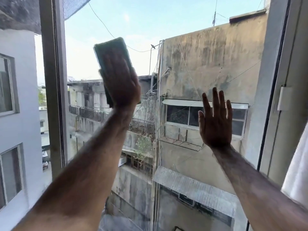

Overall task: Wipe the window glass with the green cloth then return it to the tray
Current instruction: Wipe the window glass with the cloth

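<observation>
Window glass (183, 67), green cloth (110, 49) flat against its upper part.

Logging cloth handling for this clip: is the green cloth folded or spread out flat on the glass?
Folded, it seems: the green cloth forms a compact thick-edged pad under the left hand. Blur hides individual layers.

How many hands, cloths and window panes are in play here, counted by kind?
Hands: 2, the left hand pressing the cloth, the right hand flat and open by the glass.
Green cloth: 1
Window glass pane being wiped: 1
Total: 4
</observation>
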`<control>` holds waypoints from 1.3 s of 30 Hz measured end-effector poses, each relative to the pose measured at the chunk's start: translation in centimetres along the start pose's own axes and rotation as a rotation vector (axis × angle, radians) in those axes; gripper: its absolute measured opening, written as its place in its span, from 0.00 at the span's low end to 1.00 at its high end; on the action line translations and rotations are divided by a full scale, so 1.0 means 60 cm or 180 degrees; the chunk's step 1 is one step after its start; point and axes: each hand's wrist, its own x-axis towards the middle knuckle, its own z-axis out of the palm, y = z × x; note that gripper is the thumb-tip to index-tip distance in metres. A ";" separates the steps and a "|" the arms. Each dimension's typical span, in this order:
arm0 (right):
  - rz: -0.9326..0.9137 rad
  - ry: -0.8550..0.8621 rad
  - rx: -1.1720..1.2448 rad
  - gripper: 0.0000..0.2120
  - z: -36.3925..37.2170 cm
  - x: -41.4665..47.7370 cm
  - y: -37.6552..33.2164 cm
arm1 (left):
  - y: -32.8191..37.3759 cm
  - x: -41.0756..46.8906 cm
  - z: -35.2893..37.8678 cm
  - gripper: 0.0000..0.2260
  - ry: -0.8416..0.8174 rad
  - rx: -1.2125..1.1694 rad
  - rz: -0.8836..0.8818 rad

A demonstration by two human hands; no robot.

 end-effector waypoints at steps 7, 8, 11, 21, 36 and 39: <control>-0.0024 -0.0059 0.0023 0.27 -0.009 0.002 0.001 | 0.033 -0.227 0.043 0.28 -0.0630 0.0003 0.2458; -0.0032 -0.0047 0.0002 0.27 -0.008 0.001 -0.002 | -0.012 -0.251 0.037 0.30 -0.0787 0.0116 0.2579; -0.0020 -0.0058 -0.0011 0.27 -0.006 0.003 -0.002 | -0.169 -0.266 -0.008 0.30 -0.0895 0.0385 0.2650; 0.0016 -0.0082 0.0002 0.27 -0.009 0.003 -0.010 | -0.066 0.008 0.002 0.25 -0.0008 -0.0016 0.0450; 0.0048 0.0001 0.0111 0.27 -0.003 0.002 -0.007 | -0.180 -0.175 -0.026 0.28 -0.0798 0.0370 0.1371; 0.0074 -0.0029 0.0086 0.27 -0.004 0.002 -0.009 | -0.136 -0.063 -0.017 0.28 -0.0539 0.0398 0.0503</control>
